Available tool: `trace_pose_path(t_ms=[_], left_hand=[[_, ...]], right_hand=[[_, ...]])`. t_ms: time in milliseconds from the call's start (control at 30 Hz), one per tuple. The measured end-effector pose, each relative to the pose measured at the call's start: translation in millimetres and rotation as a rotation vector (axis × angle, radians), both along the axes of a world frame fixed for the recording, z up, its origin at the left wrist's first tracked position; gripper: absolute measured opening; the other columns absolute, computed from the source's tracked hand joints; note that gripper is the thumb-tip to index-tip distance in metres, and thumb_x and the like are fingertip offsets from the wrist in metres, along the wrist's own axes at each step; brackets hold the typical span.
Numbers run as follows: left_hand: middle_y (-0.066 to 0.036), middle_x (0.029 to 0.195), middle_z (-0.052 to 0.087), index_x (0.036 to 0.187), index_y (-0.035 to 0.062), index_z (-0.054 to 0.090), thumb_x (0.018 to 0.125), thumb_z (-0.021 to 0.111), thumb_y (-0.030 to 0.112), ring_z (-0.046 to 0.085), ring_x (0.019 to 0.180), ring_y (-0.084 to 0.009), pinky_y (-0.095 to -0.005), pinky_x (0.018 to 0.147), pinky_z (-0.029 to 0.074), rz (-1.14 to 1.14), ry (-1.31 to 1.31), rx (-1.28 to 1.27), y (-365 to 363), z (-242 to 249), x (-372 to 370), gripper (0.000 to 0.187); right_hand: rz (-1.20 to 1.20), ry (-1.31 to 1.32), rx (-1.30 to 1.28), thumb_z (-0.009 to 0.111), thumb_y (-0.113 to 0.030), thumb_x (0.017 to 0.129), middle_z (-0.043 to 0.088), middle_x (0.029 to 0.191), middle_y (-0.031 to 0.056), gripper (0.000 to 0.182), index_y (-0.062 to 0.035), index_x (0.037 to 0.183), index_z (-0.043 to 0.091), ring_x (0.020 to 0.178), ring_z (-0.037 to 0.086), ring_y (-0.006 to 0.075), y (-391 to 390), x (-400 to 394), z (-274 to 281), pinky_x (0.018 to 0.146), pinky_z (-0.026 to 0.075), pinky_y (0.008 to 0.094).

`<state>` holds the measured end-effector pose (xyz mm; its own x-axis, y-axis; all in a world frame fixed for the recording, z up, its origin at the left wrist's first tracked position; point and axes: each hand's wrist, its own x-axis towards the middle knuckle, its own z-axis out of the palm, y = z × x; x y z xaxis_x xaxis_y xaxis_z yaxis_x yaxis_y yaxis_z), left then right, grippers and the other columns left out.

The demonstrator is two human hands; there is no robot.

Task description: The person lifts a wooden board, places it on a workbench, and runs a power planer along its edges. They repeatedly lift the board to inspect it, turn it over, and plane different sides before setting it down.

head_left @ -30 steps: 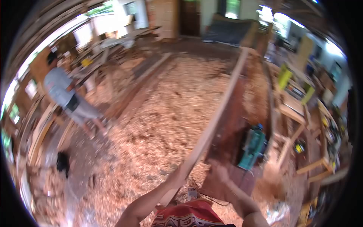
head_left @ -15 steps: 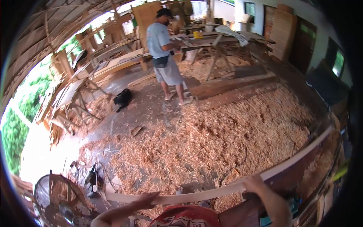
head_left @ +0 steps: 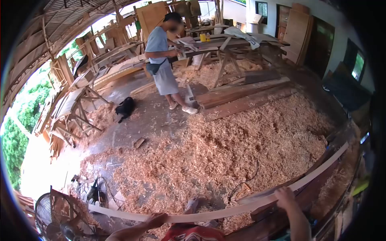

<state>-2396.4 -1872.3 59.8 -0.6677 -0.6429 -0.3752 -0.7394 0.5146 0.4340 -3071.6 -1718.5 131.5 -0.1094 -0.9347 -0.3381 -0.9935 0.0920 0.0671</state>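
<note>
A long, thin pale wooden strip (head_left: 225, 213) runs across the front of my body, looking curved through the wide lens. My left hand (head_left: 156, 220) is closed around its left part, close to my red clothing. Farther along to the right, my right hand (head_left: 284, 197) grips the same strip from above, with the fingers partly hidden. Beyond that hand, the strip's right end lies over the dark wooden boards (head_left: 321, 182). Its left end reaches in front of the fan.
A standing fan (head_left: 52, 213) is at lower left, near a power tool (head_left: 93, 192) with a cord. Wood shavings (head_left: 241, 140) cover much of the floor. Another person (head_left: 163, 60) stands at a workbench (head_left: 217, 44). Thick planks (head_left: 241, 92) and a black bag-like object (head_left: 125, 107) lie on the floor.
The strip has shifted left, toward the fan, and my right hand sits farther right in view. The other person has turned and leans toward the bench.
</note>
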Motion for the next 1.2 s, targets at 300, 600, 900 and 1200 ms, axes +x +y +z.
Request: trace_pose_path(t_ms=[300, 600, 900, 1200], left_hand=[[-0.012, 0.100, 0.070, 0.109, 0.0159, 0.063, 0.070, 0.074, 0.015, 0.069, 0.094, -0.0355, -0.0471, 0.079, 0.055, 0.017, 0.001, 0.014, -79.7, -56.9, 14.0, 0.040], [-0.019, 0.110, 0.070, 0.119, 0.0048, 0.067, 0.068, 0.071, 0.007, 0.065, 0.104, -0.0394, -0.0477, 0.093, 0.050, -0.208, 0.096, 0.039, -243.8, -89.9, 8.5, 0.051], [-0.014, 0.108, 0.071, 0.111, 0.0104, 0.070, 0.078, 0.067, 0.005, 0.064, 0.106, -0.0376, -0.0457, 0.096, 0.049, -0.645, 0.116, 0.008, -367.4, -137.8, -149.1, 0.034], [-0.021, 0.098, 0.071, 0.098, 0.0041, 0.073, 0.075, 0.063, -0.007, 0.064, 0.097, -0.0401, -0.0467, 0.093, 0.050, -1.055, 0.332, -0.242, -351.0, -38.3, -413.2, 0.027]], right_hand=[[0.131, 0.193, 0.089, 0.069, -0.018, 0.069, 0.069, 0.096, 0.0064, 0.023, -0.0107, 0.091, 0.071, 0.100, 0.063, 0.0284, -30.2, -9.5, 10.9, 0.079, 0.054, 0.0432], [-0.178, 0.131, -0.057, 0.070, -0.017, 0.071, 0.063, 0.097, 0.0035, 0.022, -0.0108, 0.092, 0.067, 0.103, 0.059, 0.0226, -8.2, 141.0, 139.5, 0.075, 0.053, 0.0361], [-0.699, 0.070, -0.051, 0.079, -0.022, 0.066, 0.063, 0.097, 0.0033, 0.029, -0.0125, 0.091, 0.068, 0.104, 0.057, 0.0222, 94.9, 276.9, 130.1, 0.076, 0.055, 0.0365], [-1.220, -0.099, 0.054, 0.077, -0.031, 0.075, 0.066, 0.109, 0.0063, 0.040, -0.0135, 0.110, 0.071, 0.112, 0.056, 0.0252, 201.7, 387.9, 49.7, 0.087, 0.057, 0.0384]])
